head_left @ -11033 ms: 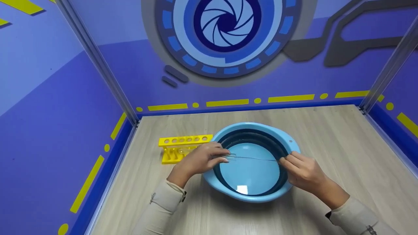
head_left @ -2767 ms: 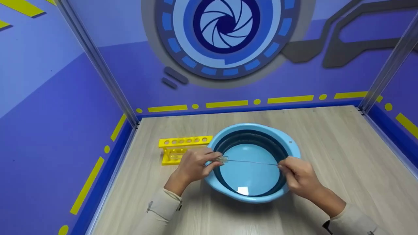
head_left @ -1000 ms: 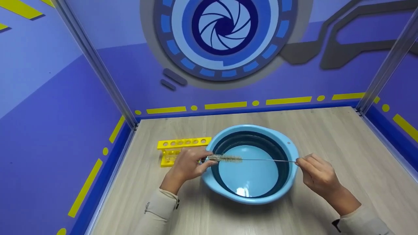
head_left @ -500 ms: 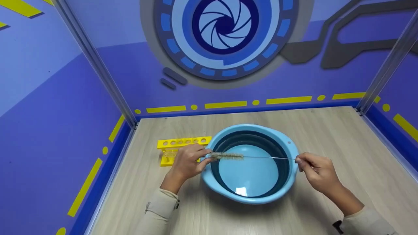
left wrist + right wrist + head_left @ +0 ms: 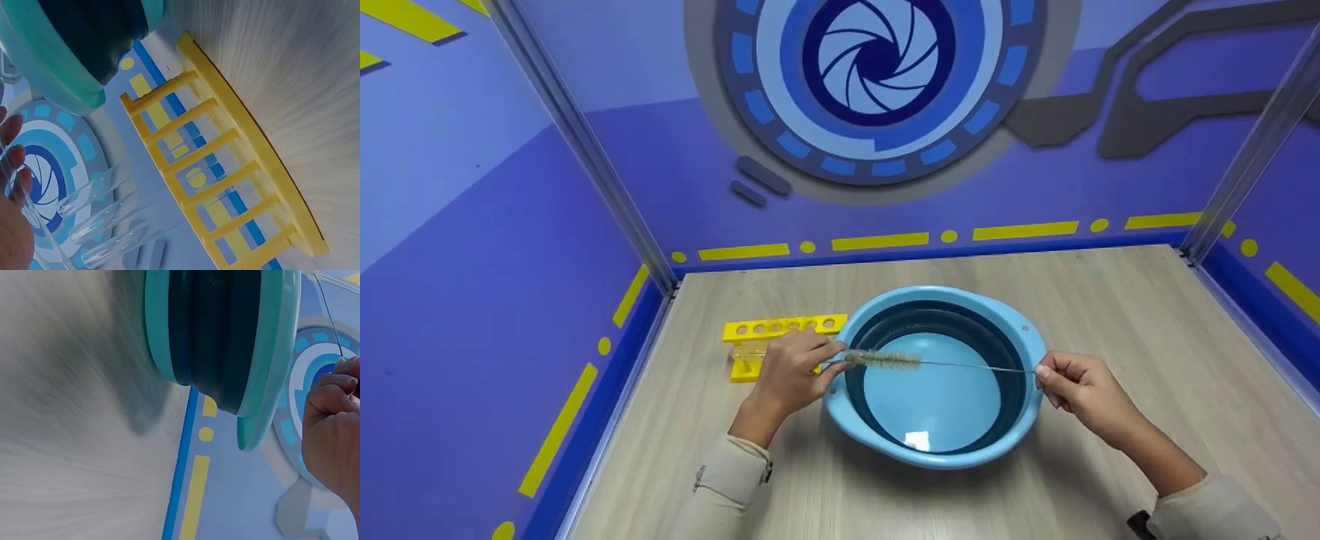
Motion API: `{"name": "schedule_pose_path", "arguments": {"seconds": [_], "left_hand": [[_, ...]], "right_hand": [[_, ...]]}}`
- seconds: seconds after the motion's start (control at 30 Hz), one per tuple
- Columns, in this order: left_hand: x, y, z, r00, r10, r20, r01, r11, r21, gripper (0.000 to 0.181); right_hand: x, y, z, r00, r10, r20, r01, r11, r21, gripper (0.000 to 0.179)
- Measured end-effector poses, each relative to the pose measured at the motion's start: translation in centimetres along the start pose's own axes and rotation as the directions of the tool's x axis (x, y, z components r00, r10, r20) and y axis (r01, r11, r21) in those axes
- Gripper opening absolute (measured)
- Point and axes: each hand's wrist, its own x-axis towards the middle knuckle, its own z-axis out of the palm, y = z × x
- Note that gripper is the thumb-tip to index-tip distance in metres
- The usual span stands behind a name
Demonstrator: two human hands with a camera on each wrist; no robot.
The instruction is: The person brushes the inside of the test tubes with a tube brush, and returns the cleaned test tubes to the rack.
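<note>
Above the left rim of the blue basin [image 5: 851, 429], my left hand [image 5: 791, 379] holds a clear glass test tube [image 5: 748, 352] lying nearly level. Its rounded end sticks out left of the hand; fingers cover its middle. My right hand [image 5: 1084, 386] pinches the far end of the thin wire handle of a test tube brush [image 5: 894, 361], just past the basin's right rim. The brush's tan bristles show right of my left fingertips, over the basin. I cannot tell whether its tip is inside the tube. In the right wrist view the wire [image 5: 332, 320] runs taut from my fingers.
A yellow test tube rack [image 5: 787, 327] stands left of the basin, behind my left hand. Several clear tubes [image 5: 109, 216] stand in it in the left wrist view. Blue panels [image 5: 660, 187] wall the wooden table at the back and sides.
Since about three seconds ago my right hand has moved right, drawing the brush wire along, and the bristles now show past my left fingers. Over the last half second little has moved.
</note>
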Motion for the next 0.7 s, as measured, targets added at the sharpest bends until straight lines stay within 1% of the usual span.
{"name": "schedule_pose_path", "arguments": {"seconds": [0.13,0.23,0.3,0.4,0.53,0.63,0.7], "left_hand": [[0.1,0.5,0.3,1.000,-0.015,-0.010,0.015,0.999,-0.030,0.023],[0.3,1.0,0.5,0.999,-0.025,-0.029,0.024,0.999,-0.032,0.021],[0.5,1.4,0.6,0.999,-0.027,-0.035,0.027,0.999,-0.018,0.022],[0.8,2.0,0.8,1.000,-0.015,-0.024,0.015,1.000,0.002,0.022],[1.3,2.8,1.2,1.000,0.000,0.005,0.000,1.000,0.004,0.022],[1.7,3.4,1.5,1.000,0.004,0.011,-0.004,1.000,0.005,0.022],[1.9,3.7,1.6,1.000,0.008,0.011,-0.008,1.000,0.008,0.022]], "right_hand": [[-0.1,0.1,-0.2,0.999,0.013,0.038,-0.015,0.999,0.049,0.030],[-0.2,0.2,-0.3,0.998,-0.006,0.056,0.001,0.996,0.085,0.031],[-0.3,0.1,-0.1,0.998,-0.022,0.057,0.015,0.994,0.108,0.030],[-0.1,-0.2,0.4,0.998,-0.041,0.053,0.036,0.995,0.096,0.029],[0.4,-0.7,1.4,0.998,-0.036,0.059,0.033,0.998,0.058,0.031],[0.7,-1.0,2.1,0.999,-0.028,0.042,0.026,0.999,0.036,0.031],[0.8,-1.1,2.5,0.999,-0.035,0.026,0.035,0.999,0.016,0.030]]}}
